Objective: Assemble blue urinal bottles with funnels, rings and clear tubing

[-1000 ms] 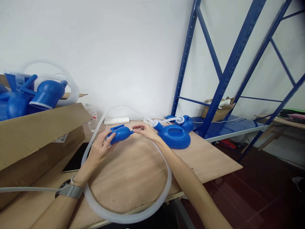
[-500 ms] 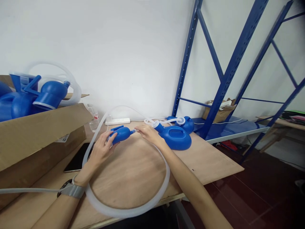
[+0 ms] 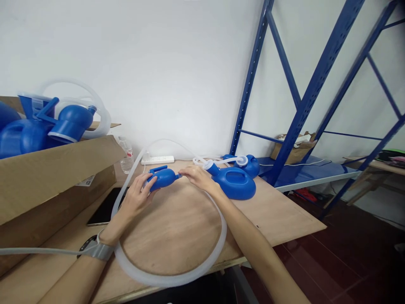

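My left hand point(image 3: 139, 192) is wrapped round the wide end of a small blue plastic piece point(image 3: 165, 177) with a handle on top, held above the wooden table point(image 3: 171, 228). At its narrow spout, my right hand point(image 3: 195, 176) is closed in a pinch; what its fingertips hold is too small to make out. A translucent corrugated hose point(image 3: 177, 280) curves in a big loop below and around both hands. Just right of my right hand, a blue jug point(image 3: 237, 184) with a white-rimmed mouth lies on the table.
An open cardboard box point(image 3: 57, 179) of blue parts and hose stands at left, by a dark tablet point(image 3: 106, 207) and a clear bottle point(image 3: 127, 158). A power strip point(image 3: 158, 160) lies against the wall. Another blue jug point(image 3: 252, 166) sits near the blue shelf frame point(image 3: 303, 109).
The view has shifted slightly, so the surroundings appear a little further right. Both hands keep nearly the same position around the blue piece.
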The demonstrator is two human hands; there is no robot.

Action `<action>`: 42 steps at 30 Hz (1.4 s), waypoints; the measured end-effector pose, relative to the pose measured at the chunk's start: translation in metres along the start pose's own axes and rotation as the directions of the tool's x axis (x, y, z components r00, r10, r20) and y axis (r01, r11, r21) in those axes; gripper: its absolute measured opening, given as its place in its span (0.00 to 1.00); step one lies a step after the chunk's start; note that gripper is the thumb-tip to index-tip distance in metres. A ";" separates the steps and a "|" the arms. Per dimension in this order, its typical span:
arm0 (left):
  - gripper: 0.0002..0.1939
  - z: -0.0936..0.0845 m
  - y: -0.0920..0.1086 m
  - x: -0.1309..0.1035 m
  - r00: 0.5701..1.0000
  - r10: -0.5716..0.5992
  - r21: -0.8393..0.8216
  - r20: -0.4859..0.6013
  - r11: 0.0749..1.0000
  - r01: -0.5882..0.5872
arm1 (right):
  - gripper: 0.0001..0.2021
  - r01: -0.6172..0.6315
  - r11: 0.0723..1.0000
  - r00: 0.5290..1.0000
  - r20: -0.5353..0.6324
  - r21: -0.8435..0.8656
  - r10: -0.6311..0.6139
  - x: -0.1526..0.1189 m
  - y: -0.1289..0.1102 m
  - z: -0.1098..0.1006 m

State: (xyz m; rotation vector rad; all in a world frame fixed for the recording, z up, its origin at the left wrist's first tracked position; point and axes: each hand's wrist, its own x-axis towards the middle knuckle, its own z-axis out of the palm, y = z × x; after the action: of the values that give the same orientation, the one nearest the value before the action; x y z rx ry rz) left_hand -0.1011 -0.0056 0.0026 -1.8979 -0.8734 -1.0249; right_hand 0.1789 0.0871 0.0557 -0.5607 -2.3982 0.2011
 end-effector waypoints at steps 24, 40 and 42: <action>0.30 0.004 -0.001 -0.016 0.962 0.272 0.075 0.001 0.960 -0.271 | 0.08 -0.209 0.931 0.845 0.535 0.299 0.018 0.069 0.014 -0.029; 0.22 0.001 0.017 -0.002 0.961 -0.138 -0.024 0.240 0.989 0.149 | 0.15 -0.277 0.906 0.961 0.096 0.319 0.260 -0.025 0.031 0.025; 0.22 0.001 0.019 -0.001 0.937 -0.136 -0.021 0.320 0.988 0.151 | 0.15 -0.260 0.927 0.965 0.093 0.269 0.243 -0.026 0.028 0.026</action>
State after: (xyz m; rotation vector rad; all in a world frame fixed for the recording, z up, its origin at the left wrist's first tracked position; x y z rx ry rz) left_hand -0.0855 -0.0140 -0.0046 -2.0984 -1.1976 -0.8381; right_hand 0.1901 0.1009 0.0128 -0.7350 -2.2916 0.6656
